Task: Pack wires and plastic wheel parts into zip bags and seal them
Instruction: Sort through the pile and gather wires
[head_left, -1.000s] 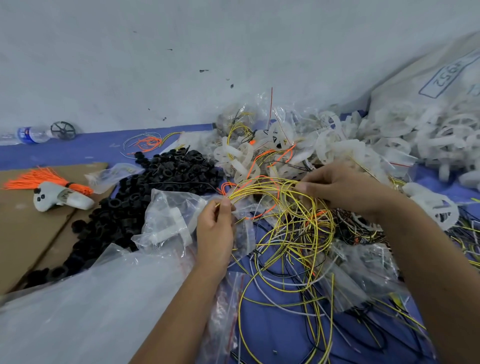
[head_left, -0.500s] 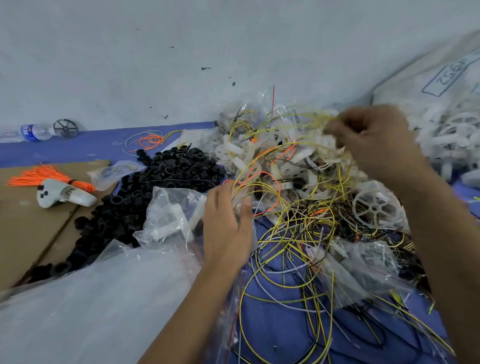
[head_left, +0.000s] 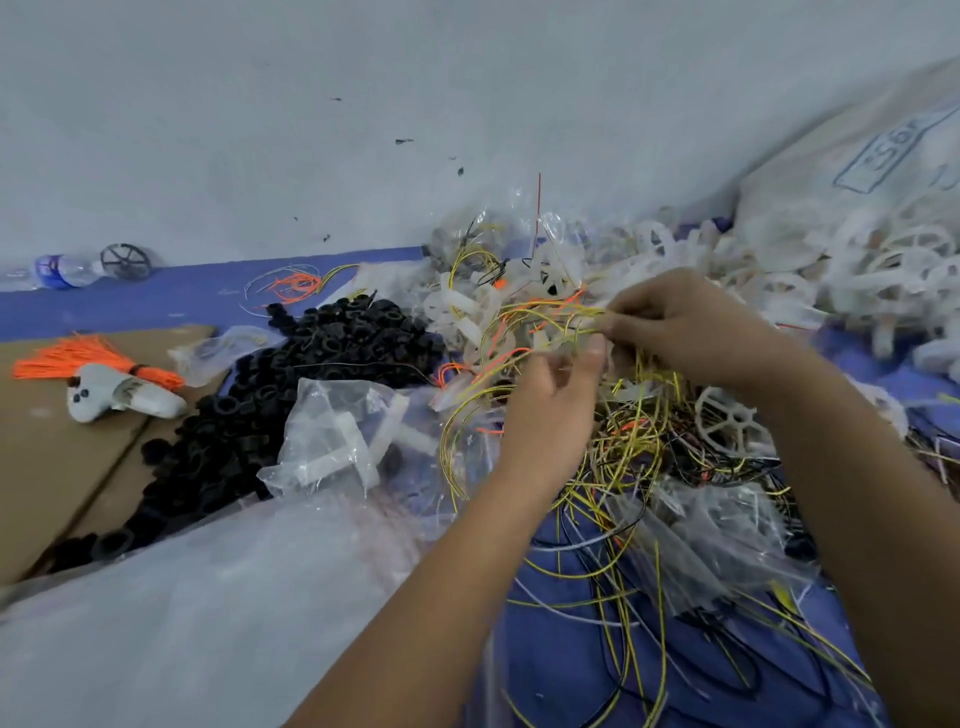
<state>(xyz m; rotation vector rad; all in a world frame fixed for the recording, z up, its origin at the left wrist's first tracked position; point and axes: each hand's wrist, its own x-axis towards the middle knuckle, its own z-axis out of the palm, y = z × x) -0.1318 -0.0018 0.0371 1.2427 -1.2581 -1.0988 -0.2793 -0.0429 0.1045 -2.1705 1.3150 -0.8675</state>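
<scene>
A tangle of yellow, orange and black wires (head_left: 623, 457) lies on the blue surface in the middle. My right hand (head_left: 685, 327) pinches a small bunch of yellow wires (head_left: 545, 322) lifted above the tangle. My left hand (head_left: 556, 410) is just below it, fingers curled around the same bunch, though motion blur hides the exact grip. White plastic wheel parts (head_left: 727, 421) lie among the wires and in a big heap at the right (head_left: 857, 280). A clear zip bag (head_left: 337, 431) holding white parts lies left of my left hand.
A heap of black rings (head_left: 311, 374) spreads at the left centre. Brown cardboard (head_left: 62, 457) carries an orange wire bundle (head_left: 78, 358) and a white controller (head_left: 119, 397). A large clear plastic sheet (head_left: 208, 597) covers the front left. A water bottle (head_left: 62, 270) lies by the wall.
My right hand came down and left from its raised position, bringing the yellow wires with it. My left hand rose from the bag edge to meet it at the bunch.
</scene>
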